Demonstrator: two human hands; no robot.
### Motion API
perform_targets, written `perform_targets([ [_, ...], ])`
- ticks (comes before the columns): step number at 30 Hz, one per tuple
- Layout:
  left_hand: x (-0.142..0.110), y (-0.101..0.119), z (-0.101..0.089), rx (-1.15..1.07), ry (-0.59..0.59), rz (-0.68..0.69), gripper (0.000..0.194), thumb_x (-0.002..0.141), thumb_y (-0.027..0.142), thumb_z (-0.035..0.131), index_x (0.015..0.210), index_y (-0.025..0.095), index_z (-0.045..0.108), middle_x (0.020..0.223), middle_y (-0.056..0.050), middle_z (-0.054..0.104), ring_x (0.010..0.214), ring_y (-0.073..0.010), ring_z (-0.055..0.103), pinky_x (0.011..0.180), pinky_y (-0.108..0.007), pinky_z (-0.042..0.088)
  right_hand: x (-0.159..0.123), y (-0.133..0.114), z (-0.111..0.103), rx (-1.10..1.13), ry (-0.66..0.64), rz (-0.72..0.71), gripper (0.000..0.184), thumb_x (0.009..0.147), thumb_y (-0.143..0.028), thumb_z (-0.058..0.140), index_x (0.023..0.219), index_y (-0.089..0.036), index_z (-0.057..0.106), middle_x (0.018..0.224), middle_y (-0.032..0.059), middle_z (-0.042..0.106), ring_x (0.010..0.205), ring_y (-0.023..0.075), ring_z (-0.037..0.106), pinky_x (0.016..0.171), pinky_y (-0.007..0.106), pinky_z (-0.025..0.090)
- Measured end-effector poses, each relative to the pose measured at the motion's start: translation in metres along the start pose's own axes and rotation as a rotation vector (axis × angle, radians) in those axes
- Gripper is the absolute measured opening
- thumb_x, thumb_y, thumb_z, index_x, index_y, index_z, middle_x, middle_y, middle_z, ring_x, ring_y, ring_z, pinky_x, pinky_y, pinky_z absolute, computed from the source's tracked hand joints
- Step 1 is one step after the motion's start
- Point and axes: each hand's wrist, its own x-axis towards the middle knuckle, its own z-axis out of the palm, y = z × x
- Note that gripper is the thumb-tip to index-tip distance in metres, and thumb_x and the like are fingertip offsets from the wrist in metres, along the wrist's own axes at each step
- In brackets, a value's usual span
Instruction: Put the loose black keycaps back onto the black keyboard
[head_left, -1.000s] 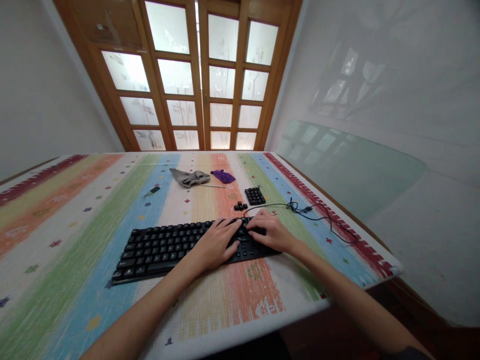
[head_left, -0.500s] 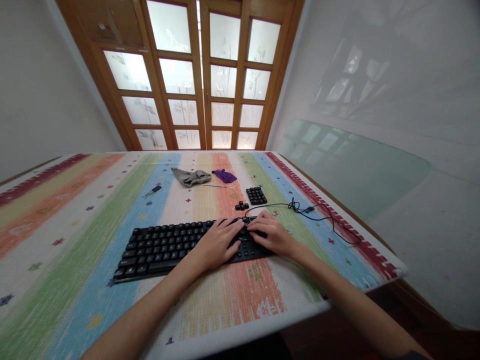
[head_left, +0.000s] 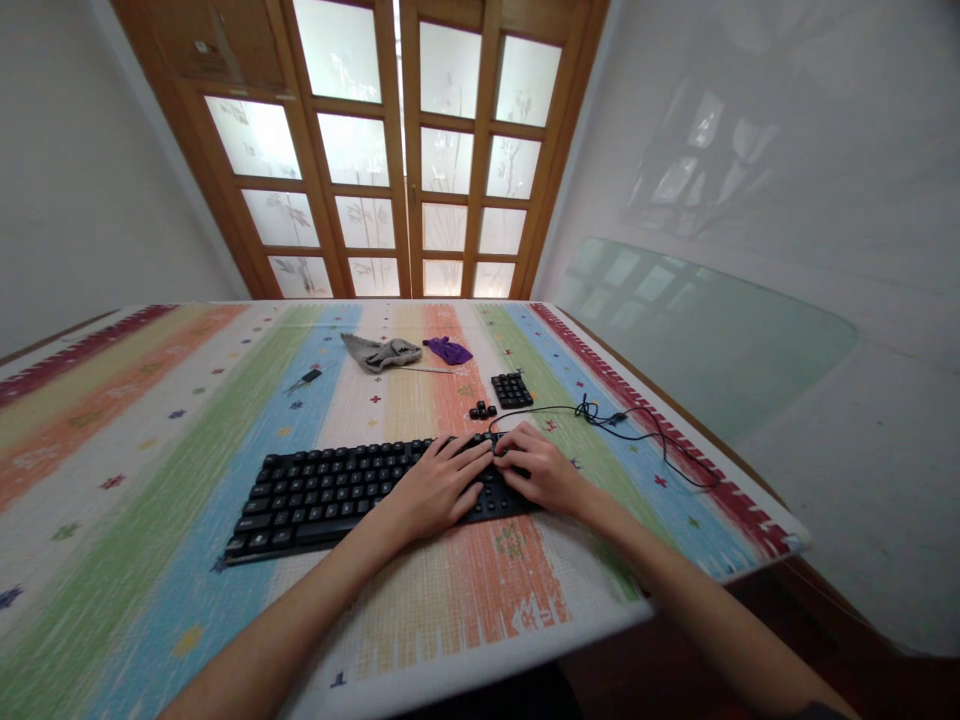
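Observation:
A black keyboard [head_left: 319, 500] lies at a slant in front of me. My left hand [head_left: 435, 488] rests over its right half, fingers stretched out across the keys. Beside it, my right hand [head_left: 541, 470] bends over the upper right part of the keyboard, thumb and fingertips close together near the left fingertips. Whatever they pinch is too small and covered to make out. Just beyond the keyboard sit a small cluster of black keycaps [head_left: 482, 411] and a block of black keycaps [head_left: 512, 390] set in rows.
A black cable [head_left: 637, 437] runs to the right, tangled in the middle. Farther back lie a grey cloth [head_left: 381, 354], a purple cloth [head_left: 448, 350], a thin rod [head_left: 427, 370] and a small black-ended tool [head_left: 306, 379]. The striped tablecloth [head_left: 172, 480] reaches the near edge.
Both hands stay at the same part of the keyboard. The right fingers have shifted slightly; the keycaps and cloths lie as before.

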Motion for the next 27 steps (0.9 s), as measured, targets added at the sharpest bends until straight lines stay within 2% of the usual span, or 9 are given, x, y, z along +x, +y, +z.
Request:
perform_targets([
  [12,-0.0007,-0.0003,0.0008,0.007,0.059,0.067,0.037,0.099,0.025,0.048,0.133,0.017,0.059,0.139,-0.011,0.061,0.136,-0.0278,0.049,0.113,-0.048,0.039,-0.0011,0.0026,0.0016,0.033,0.016,0.003,0.017,0.095,-0.015,0.055,0.098,-0.021,0.071,0.097,0.0079,0.071,0.091,0.0223,0.06,0.083,0.04,0.054],
  [19,-0.0007,-0.0015,0.0017,0.034,0.054,0.079,0.036,0.099,0.025,0.049,0.133,0.017,0.06,0.14,-0.011,0.059,0.135,-0.029,0.048,0.114,-0.049,0.039,-0.0009,0.0009,0.0007,0.028,-0.026,0.021,0.014,0.096,-0.016,0.054,0.099,-0.02,0.067,0.098,0.008,0.07,0.094,0.023,0.06,0.087,0.042,0.053],
  [27,-0.002,-0.0029,0.0044,0.03,0.083,0.085,0.036,0.098,0.024,0.051,0.131,0.015,0.06,0.138,-0.013,0.059,0.134,-0.0301,0.049,0.112,-0.05,0.041,-0.0002,0.0061,0.0019,-0.03,-0.039,-0.043,0.013,0.097,-0.016,0.053,0.099,-0.019,0.065,0.096,0.0081,0.069,0.092,0.0223,0.059,0.084,0.04,0.052],
])
